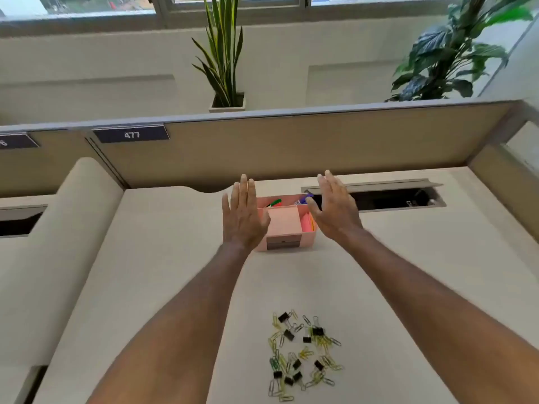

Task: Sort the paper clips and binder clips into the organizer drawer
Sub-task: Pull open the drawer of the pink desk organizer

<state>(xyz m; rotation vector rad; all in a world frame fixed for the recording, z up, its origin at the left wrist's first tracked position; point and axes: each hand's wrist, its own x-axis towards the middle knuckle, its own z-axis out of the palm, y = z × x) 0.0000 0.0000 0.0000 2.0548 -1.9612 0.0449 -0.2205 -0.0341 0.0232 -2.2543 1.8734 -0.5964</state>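
Observation:
A pink desk organizer (287,225) stands on the desk ahead, with a small grey-fronted drawer (283,244) shut at its front. My left hand (243,212) is flat and open at the organizer's left side. On the right side my right hand (335,209) is also open, fingers apart. Neither hand holds anything. A loose pile of yellow, green and silver paper clips (303,355) mixed with black binder clips (288,334) lies on the desk near me, between my forearms.
Markers (274,203) and pink sticky notes (306,223) fill the organizer's top compartments. An open cable slot (388,198) is cut in the desk behind my right hand. A beige partition (291,147) closes off the back, with plants beyond it.

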